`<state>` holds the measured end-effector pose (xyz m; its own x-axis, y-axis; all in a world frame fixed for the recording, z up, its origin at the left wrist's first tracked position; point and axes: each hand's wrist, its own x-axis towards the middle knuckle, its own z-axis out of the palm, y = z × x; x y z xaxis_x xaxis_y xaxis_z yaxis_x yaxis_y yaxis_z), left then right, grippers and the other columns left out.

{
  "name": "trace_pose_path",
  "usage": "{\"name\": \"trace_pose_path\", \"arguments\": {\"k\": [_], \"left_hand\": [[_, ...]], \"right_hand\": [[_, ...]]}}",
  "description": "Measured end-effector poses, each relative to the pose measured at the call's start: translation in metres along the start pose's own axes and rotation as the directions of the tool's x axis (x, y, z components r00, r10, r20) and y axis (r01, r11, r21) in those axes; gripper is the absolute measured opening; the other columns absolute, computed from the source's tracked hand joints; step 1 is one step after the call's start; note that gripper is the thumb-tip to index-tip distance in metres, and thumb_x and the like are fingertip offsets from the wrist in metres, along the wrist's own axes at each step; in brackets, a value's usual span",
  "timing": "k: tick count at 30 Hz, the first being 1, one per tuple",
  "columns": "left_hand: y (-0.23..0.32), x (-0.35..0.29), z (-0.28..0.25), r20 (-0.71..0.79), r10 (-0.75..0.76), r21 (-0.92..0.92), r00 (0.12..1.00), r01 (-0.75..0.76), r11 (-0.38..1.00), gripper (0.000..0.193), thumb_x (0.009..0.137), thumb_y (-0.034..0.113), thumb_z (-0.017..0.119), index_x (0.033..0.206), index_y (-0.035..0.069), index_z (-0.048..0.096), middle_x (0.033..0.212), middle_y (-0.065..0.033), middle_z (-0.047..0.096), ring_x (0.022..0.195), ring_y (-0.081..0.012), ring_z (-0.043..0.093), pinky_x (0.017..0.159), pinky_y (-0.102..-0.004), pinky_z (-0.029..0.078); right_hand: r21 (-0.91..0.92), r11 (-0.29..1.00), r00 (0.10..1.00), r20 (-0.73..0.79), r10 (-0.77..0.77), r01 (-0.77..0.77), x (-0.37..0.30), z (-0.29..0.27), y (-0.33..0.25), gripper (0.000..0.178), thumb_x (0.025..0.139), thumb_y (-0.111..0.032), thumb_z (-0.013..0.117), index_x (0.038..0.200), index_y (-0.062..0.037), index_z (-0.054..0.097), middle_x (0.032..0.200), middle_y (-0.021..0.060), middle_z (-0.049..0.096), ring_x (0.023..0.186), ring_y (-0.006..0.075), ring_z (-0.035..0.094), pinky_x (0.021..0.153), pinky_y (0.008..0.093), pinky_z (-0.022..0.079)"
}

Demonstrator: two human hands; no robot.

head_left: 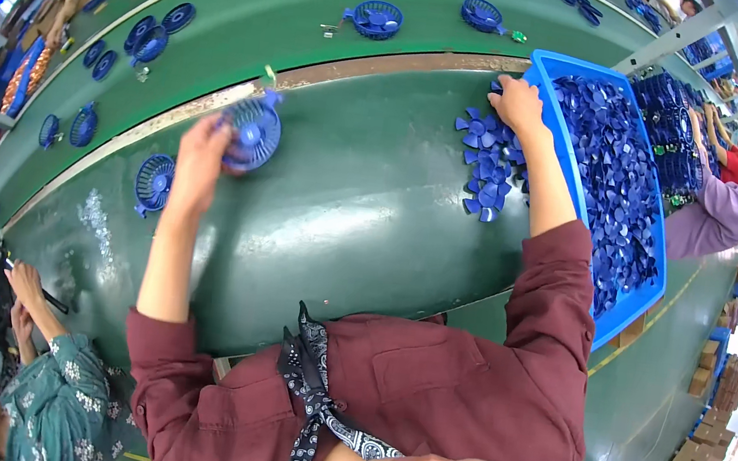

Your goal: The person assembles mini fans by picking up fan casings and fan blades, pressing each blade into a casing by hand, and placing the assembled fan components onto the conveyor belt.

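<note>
My left hand (201, 157), slightly smeared by motion, is closed on the rim of a round blue fan housing (256, 134) with slatted sides, held at the table's far edge. A small pale green part sticks out beyond its top. My right hand (517, 107) is at the far right, beside the blue bin's left wall, its fingers curled around a small blue fan blade (497, 86) that is mostly hidden. Just below that hand, a loose pile of blue fan blades (489, 167) lies on the green tabletop. Another blue fan housing (153, 182) rests left of my left forearm.
A light blue bin (572, 178) full of fan blades stands at the right. Beyond the table, a green conveyor belt (433, 29) carries several fan housings, some with small circuit boards. Small clear pieces (95, 222) lie at left. Co-workers sit at left, far left and right.
</note>
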<state>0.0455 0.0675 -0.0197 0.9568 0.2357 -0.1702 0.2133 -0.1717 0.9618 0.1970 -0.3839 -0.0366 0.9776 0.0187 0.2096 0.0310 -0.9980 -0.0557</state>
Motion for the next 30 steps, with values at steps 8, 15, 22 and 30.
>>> {"name": "trace_pose_path", "arguments": {"k": [8, 15, 22, 30], "left_hand": [[-0.028, -0.092, 0.004, 0.062, -0.187, -0.438, 0.980, 0.195, 0.878, 0.027, 0.093, 0.030, 0.060, 0.106, 0.007, 0.056, 0.091, -0.0031, 0.064, 0.072, -0.0136, 0.064, 0.064, -0.0331, 0.056], [-0.050, -0.096, 0.000, 0.180, -0.084, -0.591, 0.980, 0.176, 0.788, 0.030, 0.090, 0.022, 0.066, 0.110, 0.003, 0.055, 0.100, -0.0072, 0.064, 0.086, -0.0175, 0.067, 0.073, -0.0358, 0.058], [-0.042, -0.094, 0.005, 0.239, -0.048, -0.682, 0.970, 0.202, 0.703, 0.023, 0.089, 0.012, 0.065, 0.108, 0.001, 0.056, 0.099, -0.0105, 0.065, 0.085, -0.0213, 0.068, 0.074, -0.0346, 0.058], [-0.055, -0.094, 0.009, 0.143, -0.095, -0.695, 0.985, 0.168, 0.700, 0.023, 0.089, 0.011, 0.064, 0.108, 0.000, 0.059, 0.097, -0.0090, 0.067, 0.083, -0.0183, 0.068, 0.073, -0.0340, 0.058]], "right_hand": [[0.092, 0.902, 0.904, -0.124, -0.410, 0.421, -0.038, 0.013, -0.055, 0.023, 0.078, -0.003, 0.053, 0.096, -0.0067, 0.067, 0.093, 0.0149, 0.063, 0.091, 0.0358, 0.060, 0.075, 0.0479, 0.050], [0.489, 0.685, 0.826, -0.466, -0.317, 0.540, -0.062, -0.024, -0.099, 0.023, 0.083, 0.001, 0.055, 0.103, -0.0029, 0.065, 0.096, 0.0188, 0.066, 0.089, 0.0378, 0.063, 0.079, 0.0396, 0.052], [0.783, 0.566, 0.890, 0.034, -0.454, 0.258, -0.134, -0.004, -0.160, 0.026, 0.084, -0.003, 0.061, 0.109, 0.0005, 0.063, 0.103, 0.0117, 0.067, 0.093, 0.0236, 0.064, 0.081, 0.0326, 0.051], [0.363, 0.703, 0.721, 0.110, -0.684, 0.611, -0.179, -0.042, -0.194, 0.028, 0.082, -0.015, 0.066, 0.109, -0.0079, 0.061, 0.085, 0.0142, 0.058, 0.076, 0.0365, 0.060, 0.066, 0.0441, 0.050]]}}
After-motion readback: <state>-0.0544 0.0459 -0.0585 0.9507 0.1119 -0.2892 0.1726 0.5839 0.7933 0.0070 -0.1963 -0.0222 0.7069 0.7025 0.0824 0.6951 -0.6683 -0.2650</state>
